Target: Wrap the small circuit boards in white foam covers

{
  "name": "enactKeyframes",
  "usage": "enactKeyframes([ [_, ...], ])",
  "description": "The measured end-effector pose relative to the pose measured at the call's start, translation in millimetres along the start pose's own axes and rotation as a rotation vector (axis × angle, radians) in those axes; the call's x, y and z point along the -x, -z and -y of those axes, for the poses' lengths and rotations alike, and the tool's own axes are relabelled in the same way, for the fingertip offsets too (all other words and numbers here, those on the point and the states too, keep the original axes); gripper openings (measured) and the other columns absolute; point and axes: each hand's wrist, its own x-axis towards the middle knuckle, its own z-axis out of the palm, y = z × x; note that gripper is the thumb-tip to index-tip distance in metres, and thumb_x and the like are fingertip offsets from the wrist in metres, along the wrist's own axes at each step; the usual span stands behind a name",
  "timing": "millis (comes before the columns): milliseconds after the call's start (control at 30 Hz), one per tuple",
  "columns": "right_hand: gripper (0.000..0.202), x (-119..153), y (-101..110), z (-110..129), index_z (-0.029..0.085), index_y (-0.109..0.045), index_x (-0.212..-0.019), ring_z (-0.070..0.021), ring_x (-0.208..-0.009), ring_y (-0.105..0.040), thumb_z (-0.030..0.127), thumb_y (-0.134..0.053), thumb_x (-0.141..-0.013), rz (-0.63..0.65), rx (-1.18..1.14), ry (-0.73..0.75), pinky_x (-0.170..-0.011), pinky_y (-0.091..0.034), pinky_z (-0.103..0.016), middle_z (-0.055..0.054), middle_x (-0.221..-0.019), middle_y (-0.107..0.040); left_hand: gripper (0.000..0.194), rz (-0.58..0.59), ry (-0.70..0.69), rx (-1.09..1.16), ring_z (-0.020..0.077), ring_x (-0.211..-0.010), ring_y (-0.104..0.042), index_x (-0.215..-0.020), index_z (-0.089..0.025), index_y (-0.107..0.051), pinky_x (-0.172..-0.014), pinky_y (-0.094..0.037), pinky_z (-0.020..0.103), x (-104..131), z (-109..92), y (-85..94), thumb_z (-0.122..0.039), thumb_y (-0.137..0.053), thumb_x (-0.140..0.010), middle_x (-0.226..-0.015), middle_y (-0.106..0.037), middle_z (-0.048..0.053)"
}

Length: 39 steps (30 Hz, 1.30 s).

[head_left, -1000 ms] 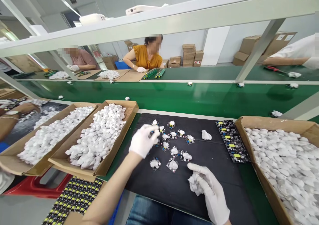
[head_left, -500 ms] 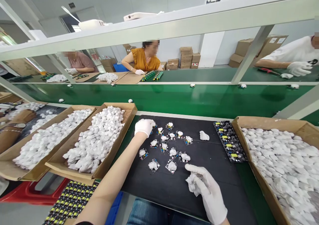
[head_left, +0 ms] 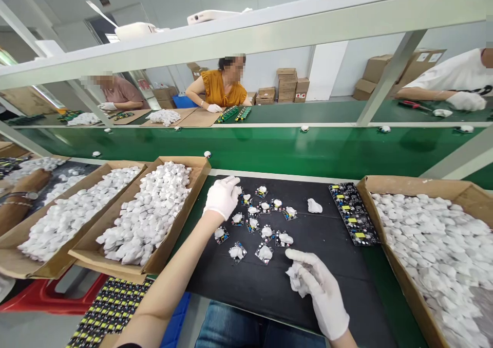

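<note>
My left hand [head_left: 222, 198], in a white glove, is over the upper left of a group of small circuit boards [head_left: 238, 253], its fingers stretched out. Beneath its fingertips a board [head_left: 239, 190] is partly covered. Each board in the group carries a white lump. My right hand [head_left: 321, 291], also gloved, is near the front of the black mat [head_left: 265, 289], its fingers curled around a crumpled white wad [head_left: 297, 280]. The index finger points left, close to a board with a white lump [head_left: 284, 239]. One loose white lump [head_left: 315, 206] lies farther back on the mat.
Cardboard trays of white lumps stand on the left [head_left: 152, 209] and right [head_left: 431, 245]. A joined board panel [head_left: 353, 214] lies beside the right tray; more panels [head_left: 110, 312] are at lower left. Behind runs a green conveyor [head_left: 254, 150], with co-workers beyond it and a shelf [head_left: 246, 37] overhead.
My left hand has drawn slightly toward me and its fingers have straightened from a more curled pose. The right hand stays almost still with the wad. Small pieces on the conveyor have shifted right.
</note>
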Motion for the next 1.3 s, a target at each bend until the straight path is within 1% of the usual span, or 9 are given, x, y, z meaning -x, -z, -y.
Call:
enactKeyframes([
  [100,0.031,0.1,0.6,1.1,0.017,-0.065,-0.100,-0.0123,-0.050,-0.050,0.041,-0.059,-0.081,-0.005,-0.026,-0.010,-0.042,-0.039,-0.023,-0.001,-0.065,-0.058,0.026,-0.087,-0.287,0.217,0.0204,-0.102,-0.061,-0.104,-0.023,-0.066,-0.093,-0.046,0.034,45.3,-33.8,7.5,-0.025,-0.047,-0.088,-0.109,-0.068,0.003],
  [200,0.030,-0.1,3.2,2.0,0.018,-0.066,-0.101,-0.0128,-0.050,-0.053,0.041,-0.058,-0.081,-0.030,-0.021,-0.016,-0.042,-0.042,-0.023,-0.002,-0.066,-0.061,0.016,0.074,-0.486,0.299,0.0192,-0.079,-0.064,-0.090,-0.025,-0.067,-0.074,-0.050,0.032,94.2,-67.8,2.6,-0.035,-0.057,-0.083,-0.086,-0.071,0.001],
  [333,0.026,-0.1,7.5,3.9,0.020,-0.070,-0.094,-0.0207,-0.077,-0.064,0.038,-0.063,-0.078,-0.092,0.039,0.025,-0.063,-0.054,-0.030,-0.009,-0.091,-0.071,0.021,0.125,-0.500,0.259,0.0215,-0.065,-0.063,-0.072,-0.022,-0.062,-0.061,-0.046,0.033,129.7,-92.8,-23.5,-0.042,-0.070,-0.071,-0.069,-0.068,0.001],
  [433,0.028,0.7,8.8,4.2,0.019,-0.069,-0.096,-0.0166,-0.056,-0.060,0.040,-0.062,-0.078,-0.116,0.039,-0.019,-0.047,-0.050,-0.027,-0.008,-0.082,-0.072,0.014,0.011,-0.477,0.264,0.0196,-0.061,-0.061,-0.066,-0.021,-0.057,-0.059,-0.044,0.031,135.1,-97.0,-40.3,-0.028,-0.068,-0.072,-0.062,-0.064,0.000],
  [533,0.031,1.5,8.2,4.5,0.019,-0.069,-0.098,-0.0142,-0.050,-0.056,0.042,-0.063,-0.078,-0.127,0.045,-0.027,-0.043,-0.048,-0.026,-0.008,-0.081,-0.072,0.008,-0.112,-0.435,0.322,0.0185,-0.062,-0.060,-0.070,-0.021,-0.056,-0.059,-0.043,0.031,134.4,-96.2,-44.7,-0.019,-0.063,-0.072,-0.063,-0.063,0.000],
  [700,0.032,1.5,4.3,6.5,0.021,-0.070,-0.093,-0.0250,-0.089,-0.066,0.043,-0.072,-0.070,-0.116,0.087,0.020,-0.077,-0.055,-0.036,-0.010,-0.100,-0.072,0.010,-0.218,-0.465,0.394,0.0168,-0.064,-0.059,-0.075,-0.021,-0.055,-0.061,-0.044,0.030,132.2,-93.9,-44.0,-0.012,-0.057,-0.070,-0.068,-0.063,0.000],
  [967,0.034,-4.3,-1.3,14.9,0.018,-0.070,-0.092,-0.0074,-0.035,-0.043,0.041,-0.075,-0.068,-0.266,-0.192,-0.089,-0.034,-0.041,-0.023,0.004,-0.053,-0.054,0.009,-0.171,-0.460,0.375,0.0155,-0.066,-0.059,-0.071,-0.020,-0.056,-0.064,-0.044,0.028,130.7,-79.7,-20.2,-0.012,-0.056,-0.072,-0.067,-0.064,-0.001],
  [1133,0.032,-6.3,-2.5,12.5,0.018,-0.068,-0.094,-0.0058,-0.033,-0.040,0.039,-0.074,-0.070,-0.238,-0.329,-0.096,-0.036,-0.043,-0.026,0.005,-0.055,-0.052,0.010,-0.176,-0.211,0.137,0.0162,-0.076,-0.063,-0.083,-0.023,-0.067,-0.072,-0.045,0.026,70.5,-39.4,6.9,-0.024,-0.057,-0.083,-0.084,-0.071,0.001],
  [1300,0.031,-4.0,-2.8,-0.7,0.017,-0.066,-0.097,-0.0054,-0.035,-0.039,0.037,-0.072,-0.073,-0.151,-0.304,-0.107,-0.039,-0.039,-0.023,0.007,-0.047,-0.045,0.022,0.106,-0.009,-0.124,0.0207,-0.086,-0.064,-0.090,-0.028,-0.071,-0.074,-0.045,0.028,9.3,-14.5,4.3,-0.042,-0.055,-0.085,-0.089,-0.072,0.001],
])
